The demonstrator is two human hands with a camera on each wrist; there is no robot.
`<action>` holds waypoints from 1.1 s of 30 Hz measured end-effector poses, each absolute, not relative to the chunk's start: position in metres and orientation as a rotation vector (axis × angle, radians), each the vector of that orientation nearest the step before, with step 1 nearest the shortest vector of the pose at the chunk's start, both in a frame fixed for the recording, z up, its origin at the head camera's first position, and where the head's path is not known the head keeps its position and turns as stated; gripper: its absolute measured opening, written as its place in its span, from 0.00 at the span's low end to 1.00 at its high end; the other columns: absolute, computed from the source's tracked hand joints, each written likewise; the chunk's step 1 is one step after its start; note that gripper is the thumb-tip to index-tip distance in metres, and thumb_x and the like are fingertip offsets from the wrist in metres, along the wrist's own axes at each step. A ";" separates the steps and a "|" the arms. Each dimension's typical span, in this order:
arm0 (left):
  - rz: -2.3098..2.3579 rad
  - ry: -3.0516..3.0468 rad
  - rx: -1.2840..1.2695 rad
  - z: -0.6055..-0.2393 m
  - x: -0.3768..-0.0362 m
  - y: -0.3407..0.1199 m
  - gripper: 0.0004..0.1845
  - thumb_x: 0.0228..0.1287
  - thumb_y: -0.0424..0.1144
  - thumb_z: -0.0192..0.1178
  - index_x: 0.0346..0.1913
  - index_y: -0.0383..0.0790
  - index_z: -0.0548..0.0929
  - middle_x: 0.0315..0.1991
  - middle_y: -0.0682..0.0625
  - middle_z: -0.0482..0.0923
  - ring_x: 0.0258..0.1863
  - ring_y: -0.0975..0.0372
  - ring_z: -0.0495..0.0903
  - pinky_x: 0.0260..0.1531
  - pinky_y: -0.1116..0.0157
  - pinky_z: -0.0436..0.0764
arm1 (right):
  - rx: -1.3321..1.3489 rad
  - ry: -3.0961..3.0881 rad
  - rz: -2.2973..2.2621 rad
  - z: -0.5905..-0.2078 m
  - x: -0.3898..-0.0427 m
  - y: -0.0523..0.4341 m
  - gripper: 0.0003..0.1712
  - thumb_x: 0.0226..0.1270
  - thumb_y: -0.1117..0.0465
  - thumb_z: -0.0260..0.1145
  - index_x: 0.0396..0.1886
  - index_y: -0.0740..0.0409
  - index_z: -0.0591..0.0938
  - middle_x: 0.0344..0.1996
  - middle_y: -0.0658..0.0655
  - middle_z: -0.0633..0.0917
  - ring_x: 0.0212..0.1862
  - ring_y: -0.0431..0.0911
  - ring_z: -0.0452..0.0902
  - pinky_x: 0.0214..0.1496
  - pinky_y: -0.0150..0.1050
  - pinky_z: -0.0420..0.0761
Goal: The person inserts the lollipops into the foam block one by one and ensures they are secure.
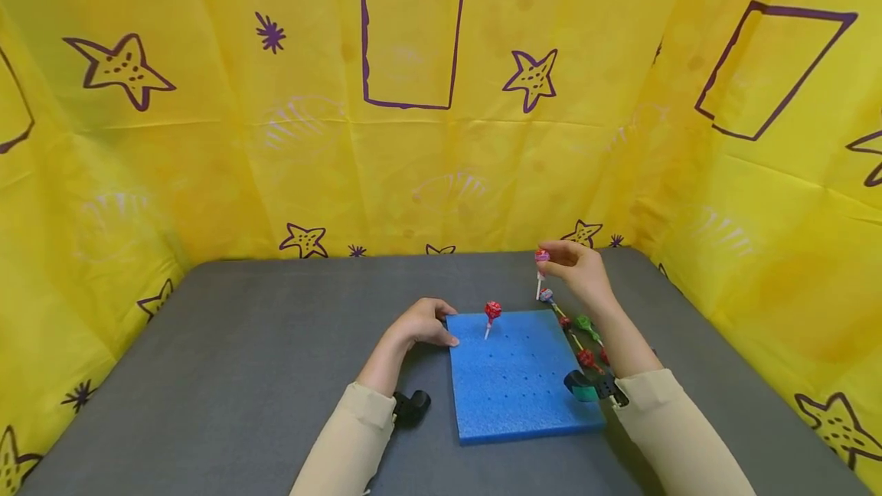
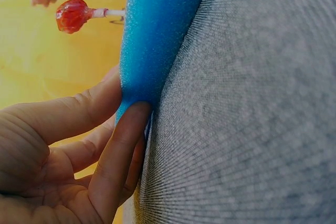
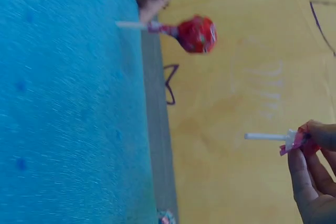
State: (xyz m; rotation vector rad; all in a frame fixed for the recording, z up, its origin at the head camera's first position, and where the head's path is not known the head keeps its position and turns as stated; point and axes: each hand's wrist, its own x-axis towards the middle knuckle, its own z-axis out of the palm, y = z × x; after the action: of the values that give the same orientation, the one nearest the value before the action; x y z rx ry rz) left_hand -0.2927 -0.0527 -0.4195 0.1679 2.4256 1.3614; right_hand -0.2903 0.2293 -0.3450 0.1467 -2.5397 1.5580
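Note:
A blue foam board with rows of small holes lies on the table. My left hand pinches its far left corner, thumb on the upper face and fingers at the edge, as the left wrist view shows. A red-wrapped lollipop stands in the board near that corner, its white stick pushed into the foam. My right hand holds a pink-wrapped lollipop by its candy end, above the board's far right corner. Its bare white stick points down in the head view; the fingers partly hide the candy.
Several more lollipops lie along the board's right edge, among them a blue-wrapped one, a green one and a red one. The right forearm partly covers this group. A yellow patterned curtain encloses the grey table.

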 end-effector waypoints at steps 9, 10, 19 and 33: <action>1.365 2.429 0.160 -0.420 -0.294 -0.055 0.26 0.48 0.34 0.77 0.52 0.36 0.83 0.50 0.40 0.79 0.41 0.56 0.78 0.42 0.62 0.84 | 0.225 -2.568 1.611 -0.351 -0.275 0.224 0.23 0.65 0.60 0.70 0.59 0.61 0.80 0.51 0.65 0.85 0.40 0.31 0.83 0.47 0.27 0.83; 1.367 2.427 0.160 -0.421 -0.294 -0.055 0.26 0.48 0.33 0.77 0.52 0.36 0.83 0.50 0.40 0.79 0.41 0.56 0.78 0.42 0.62 0.85 | 0.227 -2.570 1.617 -0.353 -0.274 0.224 0.23 0.65 0.60 0.70 0.58 0.61 0.80 0.51 0.65 0.85 0.40 0.32 0.83 0.48 0.27 0.83; 1.360 2.434 0.155 -0.420 -0.293 -0.055 0.26 0.48 0.33 0.77 0.53 0.36 0.83 0.50 0.39 0.79 0.40 0.56 0.79 0.43 0.61 0.85 | 0.269 -2.584 1.691 -0.367 -0.267 0.225 0.24 0.62 0.59 0.73 0.57 0.60 0.81 0.50 0.64 0.85 0.45 0.40 0.85 0.50 0.32 0.84; 1.348 2.437 0.161 -0.420 -0.294 -0.053 0.26 0.48 0.33 0.77 0.53 0.36 0.83 0.52 0.39 0.79 0.43 0.55 0.77 0.47 0.59 0.84 | 0.322 -2.561 1.774 -0.379 -0.260 0.215 0.23 0.59 0.66 0.73 0.54 0.68 0.81 0.49 0.68 0.85 0.42 0.40 0.84 0.46 0.29 0.84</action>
State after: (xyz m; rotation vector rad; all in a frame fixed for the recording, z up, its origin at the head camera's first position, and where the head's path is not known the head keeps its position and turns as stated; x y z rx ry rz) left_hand -0.2940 -0.0534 -0.4204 0.1615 2.4373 1.3477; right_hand -0.2599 0.2155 -0.3791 0.3216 -2.5608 1.7735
